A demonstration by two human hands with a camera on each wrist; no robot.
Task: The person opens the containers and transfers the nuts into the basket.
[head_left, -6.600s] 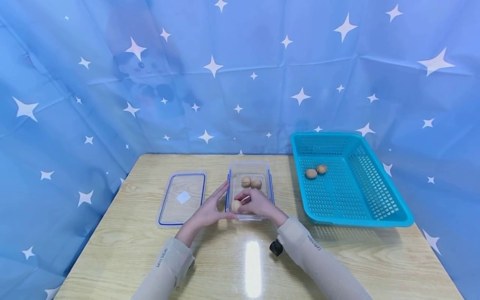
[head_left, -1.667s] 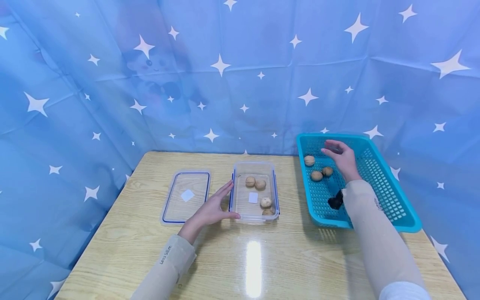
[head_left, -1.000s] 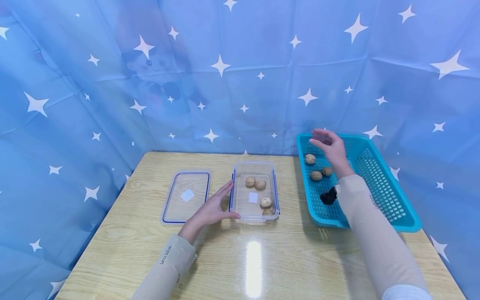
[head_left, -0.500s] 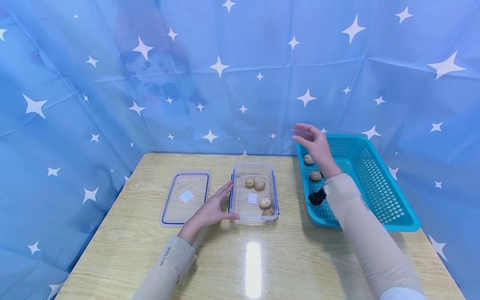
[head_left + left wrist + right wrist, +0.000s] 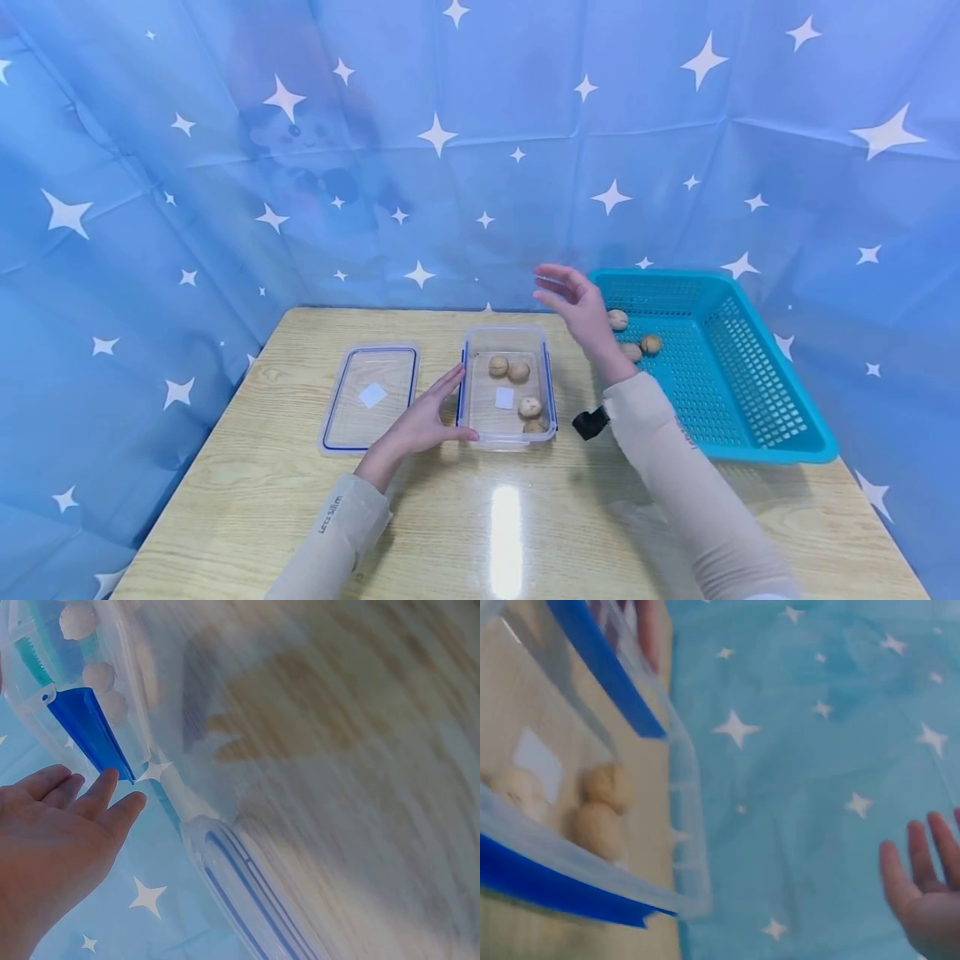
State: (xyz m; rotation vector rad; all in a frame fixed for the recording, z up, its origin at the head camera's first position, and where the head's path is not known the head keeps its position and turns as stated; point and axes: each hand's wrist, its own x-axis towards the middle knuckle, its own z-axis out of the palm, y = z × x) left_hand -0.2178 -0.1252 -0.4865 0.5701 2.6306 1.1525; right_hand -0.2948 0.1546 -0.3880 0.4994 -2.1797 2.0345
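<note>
A clear plastic food container [image 5: 504, 437] with blue side clips stands on the table, with several walnuts [image 5: 518, 372] and a white square inside. My left hand [image 5: 423, 423] lies along its left side, fingers straight and thumb at the front left corner. My right hand [image 5: 581, 310] is raised between the container and a turquoise plastic basket [image 5: 795, 396], fingers apart, nothing seen between them. In the right wrist view, its fingers [image 5: 921, 853] also look spread. Three walnuts [image 5: 651, 343] lie at the basket's left side, one partly behind my right wrist.
The container's clear lid [image 5: 367, 417], blue-rimmed with a white square, lies flat to the left. A wooden table [image 5: 420, 533] carries everything, and a blue starry curtain [image 5: 480, 183] hangs along its back edge. A black wrist device [image 5: 590, 423] hangs below my right sleeve.
Earlier my right hand pinched a walnut in the container; later it was over the basket, where one more walnut shows. Since then it has moved left, out of the basket. My left hand stays put.
</note>
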